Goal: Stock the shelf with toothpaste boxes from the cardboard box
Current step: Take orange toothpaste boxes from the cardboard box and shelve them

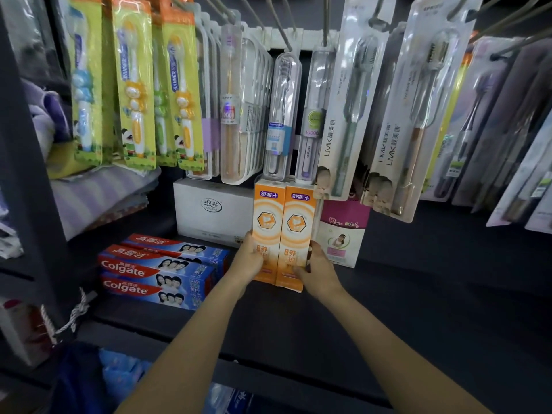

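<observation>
Head view: two orange toothpaste boxes (pixel 282 231) are held side by side, long faces toward the camera, their far ends reaching up under the hanging toothbrush packs (pixel 282 115) and their near ends raised just over the dark shelf (pixel 418 294). The left box is gripped by the left hand (pixel 249 258), whose fingers are curled round its outer edge; the right box is gripped by the right hand (pixel 316 268), with the thumb laid across its front and the fingers wrapped behind. Whether the boxes rest on the shelf or are carried wholly by the hands cannot be told. The cardboard box named in the task is not seen.

A stack of blue and red Colgate boxes (pixel 158 271) lies just to the left, a white carton (pixel 213 207) stands behind, and a pink and white package (pixel 342 234) stands just beside the right box.

Several slips are judged possible. If the pair is pushed further in, the far ends may be caught on the lowest toothbrush packs, and those could be knocked off their hooks. The two boxes are pressed together only from the sides, so one could be let slide past the other if the squeeze is eased unevenly. The pink package could be toppled should the right box be swung outward
</observation>
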The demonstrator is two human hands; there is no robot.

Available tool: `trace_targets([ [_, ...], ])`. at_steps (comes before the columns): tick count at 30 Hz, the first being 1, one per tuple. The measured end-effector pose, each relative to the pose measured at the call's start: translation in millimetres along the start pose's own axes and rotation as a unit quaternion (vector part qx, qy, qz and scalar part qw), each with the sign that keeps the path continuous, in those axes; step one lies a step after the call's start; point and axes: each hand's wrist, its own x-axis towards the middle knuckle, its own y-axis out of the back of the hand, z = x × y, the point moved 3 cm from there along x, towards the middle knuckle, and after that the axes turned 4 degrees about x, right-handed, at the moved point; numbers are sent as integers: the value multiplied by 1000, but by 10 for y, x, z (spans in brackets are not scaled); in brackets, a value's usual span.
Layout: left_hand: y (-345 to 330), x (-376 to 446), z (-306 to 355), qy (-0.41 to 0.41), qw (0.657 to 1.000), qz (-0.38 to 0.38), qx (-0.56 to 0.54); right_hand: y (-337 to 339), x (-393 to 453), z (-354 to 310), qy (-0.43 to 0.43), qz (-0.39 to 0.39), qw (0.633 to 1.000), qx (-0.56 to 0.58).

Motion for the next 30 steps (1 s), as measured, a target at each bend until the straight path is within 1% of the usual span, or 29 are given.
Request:
trace_targets([
  [5, -75, -82, -164, 9, 1000, -4, 5, 7, -40, -4, -31, 8, 999, 18],
  [9, -60, -127, -170, 5, 1000, 9, 6, 12, -64, -12, -46, 6, 999, 24],
  [12, -37, -163, -156, 0, 1000, 15, 25, 9, -97, -6, -54, 2, 998, 25],
  [18, -32, -314, -161, -24, 998, -1, 62, 10, -147, 36, -74, -2, 997, 23],
  [21, -25, -400, -234, -29, 995, 6, 100, 24, -221, 15, -75, -5, 997, -2],
  [24, 3, -519, -257, -38, 980, -19, 197, 94, -360, -54, -67, 6, 998, -9],
  [26, 34, -639, -215, -69, 965, -22, 254, 168, -524, -107, -56, 19, 998, -1],
  [27, 32, -727, -178, -90, 960, -24, 263, 213, -645, -135, -49, 21, 999, -1],
  [30, -102, -1130, -88, -159, 954, -49, 249, 343, -1104, -196, -22, -1, 999, -25],
])
